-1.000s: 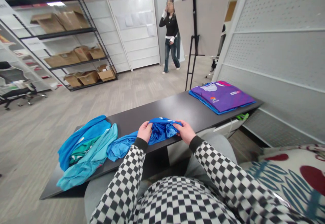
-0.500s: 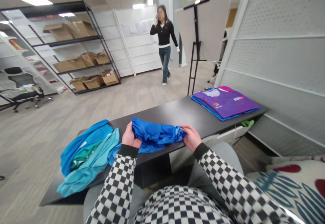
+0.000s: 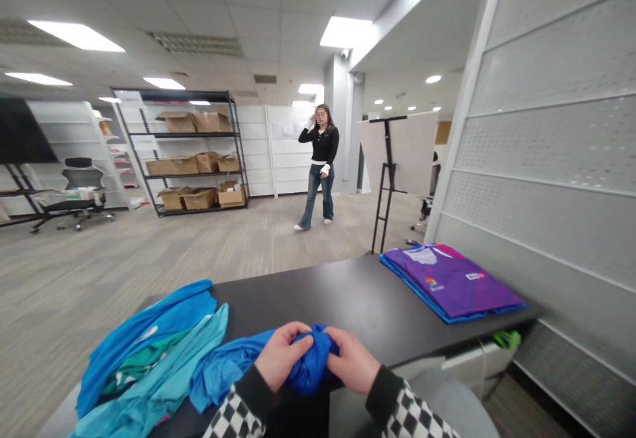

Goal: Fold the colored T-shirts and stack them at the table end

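A crumpled blue shirt (image 3: 233, 365) lies at the near edge of the black table (image 3: 338, 299), and both hands bunch one end of it. My left hand (image 3: 279, 362) grips the fabric from the left. My right hand (image 3: 350, 362) grips it from the right, and the two hands almost touch. Checkered sleeves cover both wrists. To the left sits a heap of blue and teal shirts (image 3: 149, 352).
A neat stack of folded shirts, purple on top (image 3: 450, 281), lies at the table's right end beside a perforated white partition (image 3: 551, 179). A person (image 3: 318, 165) stands on the grey floor beyond. Black shelving with cardboard boxes (image 3: 196, 153), an office chair (image 3: 77, 189) and an easel board (image 3: 397, 156) stand further back.
My hands have come together, bunching the blue shirt tighter between them. The view has tilted up, so the table sits lower in frame. The person in the background has walked a little.
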A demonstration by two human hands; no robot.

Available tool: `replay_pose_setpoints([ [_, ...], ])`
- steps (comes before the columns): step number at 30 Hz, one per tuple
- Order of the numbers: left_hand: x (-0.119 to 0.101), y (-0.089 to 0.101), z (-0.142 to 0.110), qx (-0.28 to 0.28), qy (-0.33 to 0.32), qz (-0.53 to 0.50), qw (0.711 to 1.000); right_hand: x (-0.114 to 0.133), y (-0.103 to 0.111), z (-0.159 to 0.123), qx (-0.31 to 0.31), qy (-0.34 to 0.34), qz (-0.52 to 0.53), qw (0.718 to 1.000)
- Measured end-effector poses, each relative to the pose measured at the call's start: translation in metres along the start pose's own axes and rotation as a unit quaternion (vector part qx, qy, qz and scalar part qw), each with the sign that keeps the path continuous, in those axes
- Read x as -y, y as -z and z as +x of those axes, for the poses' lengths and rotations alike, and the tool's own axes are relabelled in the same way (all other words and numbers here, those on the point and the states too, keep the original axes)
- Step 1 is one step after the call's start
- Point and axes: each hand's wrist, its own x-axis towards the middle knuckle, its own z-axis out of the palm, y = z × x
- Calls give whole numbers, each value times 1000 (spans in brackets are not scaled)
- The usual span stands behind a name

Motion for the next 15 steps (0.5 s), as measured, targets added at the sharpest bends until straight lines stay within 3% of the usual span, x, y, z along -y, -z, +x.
replay_pose_setpoints([
  [3, -7, 22, -7, 5, 12, 69, 998, 7, 7, -3, -60, -18, 38, 997],
  [8, -10, 38, -22, 94, 98, 110, 985, 5, 11, -6, -108, -24, 99, 989],
  [11, -6, 36, -22, 48, 81, 139, 986, 6, 8, -4, -115, -46, 98, 987],
  [15, -5, 25, -10, -84, 42, 18, 995, 18, 5, -7, -85, -54, 69, 993],
])
